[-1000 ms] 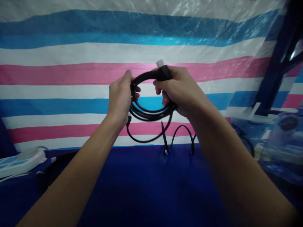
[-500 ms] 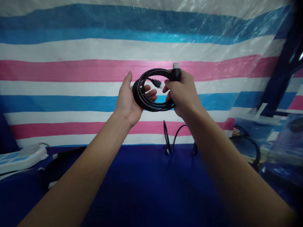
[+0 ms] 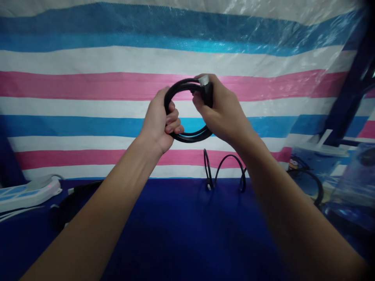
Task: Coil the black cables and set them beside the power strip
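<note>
A black cable [image 3: 191,137] wound into a round coil is held up above the table, in front of the striped sheet. My left hand [image 3: 162,119] has its fingers wrapped round the coil's left side. On the right side, my right hand [image 3: 221,105] is closed on the coil and on the black plug [image 3: 208,93], whose pale metal tip [image 3: 204,80] points up. The cable's other, smaller end is mostly hidden near the right fingers.
Another black cable [image 3: 228,158] stands in loose loops on the dark blue table [image 3: 190,234]. At the left lie a white power strip [image 3: 32,193] and dark cables. Clear plastic containers [image 3: 319,164] stand at the right. A striped sheet [image 3: 88,86] hangs behind.
My left fingers have closed round the coil, from spread before. My right hand has shifted slightly left and turned, and the small loose plug inside the ring has gone mostly behind its fingers.
</note>
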The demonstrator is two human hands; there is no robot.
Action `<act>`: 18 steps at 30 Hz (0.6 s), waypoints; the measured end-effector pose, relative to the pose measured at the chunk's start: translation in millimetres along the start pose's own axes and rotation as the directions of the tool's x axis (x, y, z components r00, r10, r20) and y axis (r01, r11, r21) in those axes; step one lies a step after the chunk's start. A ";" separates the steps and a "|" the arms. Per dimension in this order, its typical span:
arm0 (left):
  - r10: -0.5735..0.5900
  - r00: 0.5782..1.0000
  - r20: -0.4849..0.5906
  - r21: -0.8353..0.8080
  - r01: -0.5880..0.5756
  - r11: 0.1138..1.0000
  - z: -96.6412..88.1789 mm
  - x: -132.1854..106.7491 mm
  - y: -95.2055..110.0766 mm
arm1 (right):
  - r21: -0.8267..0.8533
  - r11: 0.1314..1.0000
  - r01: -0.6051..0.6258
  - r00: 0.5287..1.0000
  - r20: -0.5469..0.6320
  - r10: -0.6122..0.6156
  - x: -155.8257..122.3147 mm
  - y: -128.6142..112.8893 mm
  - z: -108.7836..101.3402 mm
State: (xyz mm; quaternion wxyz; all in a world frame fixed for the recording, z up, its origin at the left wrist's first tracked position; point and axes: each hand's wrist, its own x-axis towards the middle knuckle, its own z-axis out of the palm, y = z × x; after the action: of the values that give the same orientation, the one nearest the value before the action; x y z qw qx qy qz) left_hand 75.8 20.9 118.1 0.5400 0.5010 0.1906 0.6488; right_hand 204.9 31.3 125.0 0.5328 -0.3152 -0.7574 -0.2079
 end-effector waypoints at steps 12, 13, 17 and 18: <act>0.210 0.975 0.073 0.213 -0.221 0.952 1.2 1.4 -13.3 | 0.370 0.881 -0.293 0.928 0.333 0.169 -2.6 -0.2 -20.3; 0.228 0.971 0.073 0.199 -0.238 0.951 1.8 0.5 -13.2 | 0.409 0.845 -0.343 0.914 0.353 0.200 -2.6 -0.5 -21.0; 0.280 0.959 0.043 0.073 -0.282 0.957 9.5 -5.8 -11.4 | 0.544 0.672 -0.502 0.860 0.236 0.452 -0.2 -2.3 -17.5; 0.284 0.959 0.027 0.050 -0.285 0.957 12.9 -7.9 -11.0 | 0.587 0.615 -0.526 0.829 0.194 0.524 0.6 -2.0 -15.6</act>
State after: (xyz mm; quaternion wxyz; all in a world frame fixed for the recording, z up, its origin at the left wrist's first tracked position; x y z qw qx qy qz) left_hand 91.8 13.8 111.5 0.4293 0.5437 0.1289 0.7096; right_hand 214.0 19.9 131.0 0.6414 -0.3306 -0.6573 0.2172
